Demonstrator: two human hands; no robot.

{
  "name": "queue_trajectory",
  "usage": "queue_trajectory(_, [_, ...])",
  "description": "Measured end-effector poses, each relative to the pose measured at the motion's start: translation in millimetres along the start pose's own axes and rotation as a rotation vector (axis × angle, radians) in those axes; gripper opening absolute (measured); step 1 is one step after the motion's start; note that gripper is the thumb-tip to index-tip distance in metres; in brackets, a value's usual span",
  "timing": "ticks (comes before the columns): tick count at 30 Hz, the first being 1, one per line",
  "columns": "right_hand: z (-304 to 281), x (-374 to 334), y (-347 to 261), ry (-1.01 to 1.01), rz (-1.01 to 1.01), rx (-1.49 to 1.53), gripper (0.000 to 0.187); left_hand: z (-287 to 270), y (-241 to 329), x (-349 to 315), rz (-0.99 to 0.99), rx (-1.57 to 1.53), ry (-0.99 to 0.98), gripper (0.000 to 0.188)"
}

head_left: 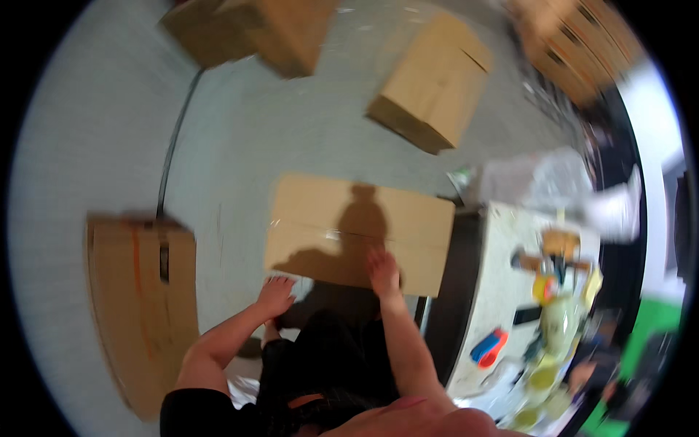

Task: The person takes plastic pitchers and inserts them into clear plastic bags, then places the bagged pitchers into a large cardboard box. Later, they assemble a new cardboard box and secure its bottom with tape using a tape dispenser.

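Note:
In front of me, in the head view, lies a closed cardboard box [313, 251] with a seam running across its top. My shadow falls over its middle. My right hand [384, 273] is over the near edge of the box, fingers stretched forward and holding nothing I can see; whether it touches the cardboard I cannot tell. My left hand [276, 294] is just off the near left corner, palm down, with its fingers loosely apart and nothing visible in them. Motion blur softens both hands.
A large brown carton [142, 313] stands at left. Farther off are another carton [437, 84] and stacked boxes [269, 29]. A white-topped table [484, 284] at right bears a blue-and-red tape dispenser [489, 349] and clutter. Clear plastic wrap [539, 175] lies beyond it.

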State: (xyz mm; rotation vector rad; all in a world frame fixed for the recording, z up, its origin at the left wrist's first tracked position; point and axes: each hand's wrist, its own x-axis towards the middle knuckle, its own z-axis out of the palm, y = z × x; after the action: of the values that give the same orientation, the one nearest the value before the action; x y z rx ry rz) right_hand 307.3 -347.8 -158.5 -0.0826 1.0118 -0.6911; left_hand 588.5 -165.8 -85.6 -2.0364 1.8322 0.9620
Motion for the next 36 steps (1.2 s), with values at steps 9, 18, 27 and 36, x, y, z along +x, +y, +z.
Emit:
queue_trajectory(9, [10,-162,279,-0.134,0.708,-0.753,0.034,56,-339,-235,-0.919,-0.28,0.255,0.064])
queue_trajectory(18, [158,-160,310,-0.076,0.636,-1.353,0.036,-44,-680,-354,-1.546,-0.185,0.632,0.091])
queue_trajectory(27, [271,-177,347,0.016,0.607,-1.421,0.032,-25,-640,-392,-1.315,-0.255,0.753,0.062])
queue_trajectory(36, [266,-176,333,-0.067,0.397,-1.34,0.033,92,-567,-426,-1.127,-0.382,0.391,0.02])
